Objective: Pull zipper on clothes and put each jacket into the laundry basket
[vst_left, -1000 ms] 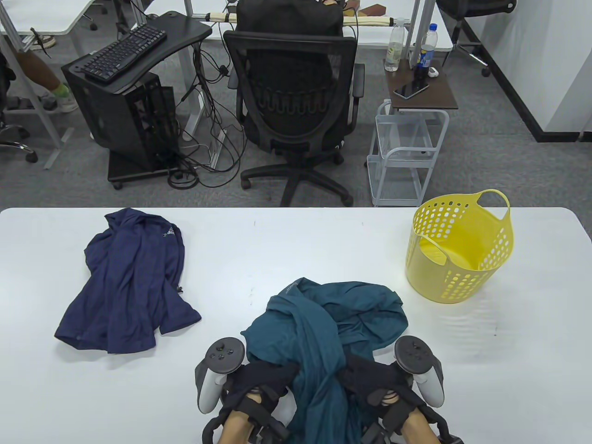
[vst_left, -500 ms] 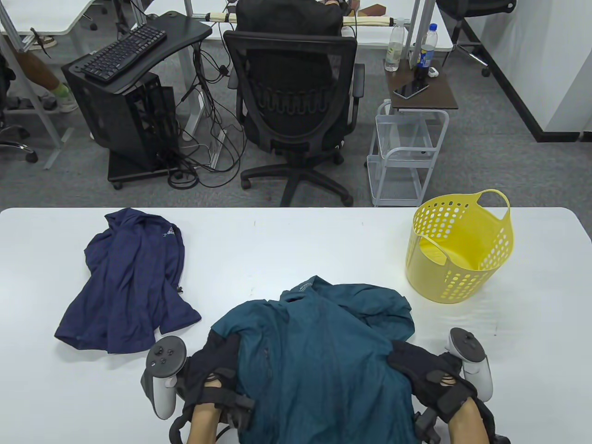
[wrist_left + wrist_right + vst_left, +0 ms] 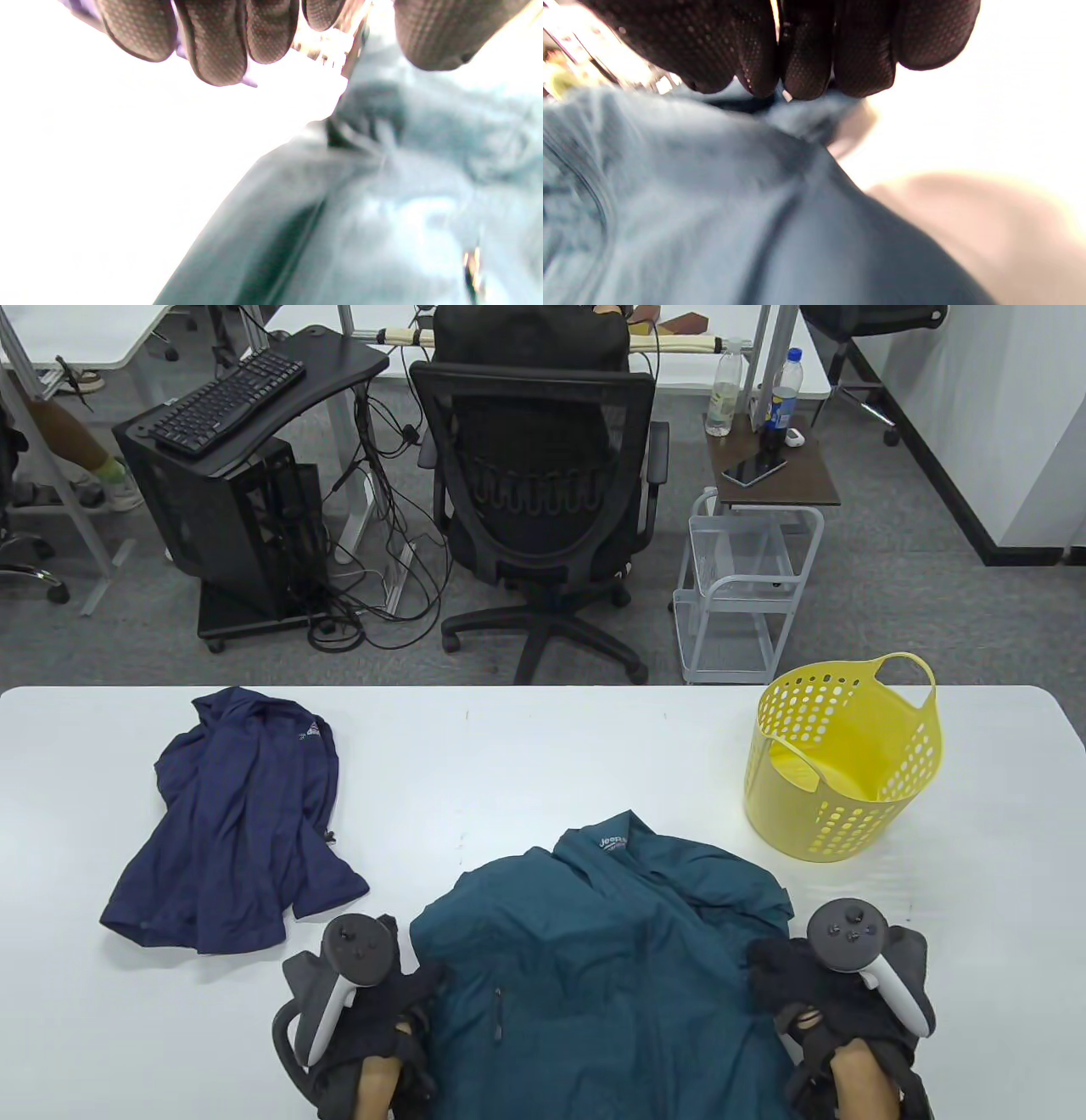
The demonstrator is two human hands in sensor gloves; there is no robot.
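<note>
1. We see a teal zip-up fabric jacket (image 3: 594, 976) spread flat at the near edge of the white table (image 3: 526, 746), about the middle of that edge, its collar pointing toward the far edge and its hem running off the bottom of the table view.
2. Our left hand (image 3: 373, 1010), in a black sensor glove with a grey-and-black tracker on its back, sits at the jacket's left side. In the left wrist view its fingers (image 3: 216, 38) are curled above the table just beside the cloth's edge, and the thumb hangs over the fabric; we cannot tell whether they pinch it.
3. Our right hand (image 3: 831, 993), gloved the same way, lies at the jacket's right side. In the right wrist view its fingertips (image 3: 806, 55) are bunched together and pinch a fold of the teal fabric.
4. A navy blue fabric jacket (image 3: 233, 823) lies crumpled toward the left end of the table, well apart from the teal one and from both hands.
5. A yellow perforated plastic laundry basket (image 3: 840, 755) stands upright near the table's far right corner, with no cloth visible inside.
6. Beyond the far edge stands a black mesh office chair (image 3: 543, 492).
</note>
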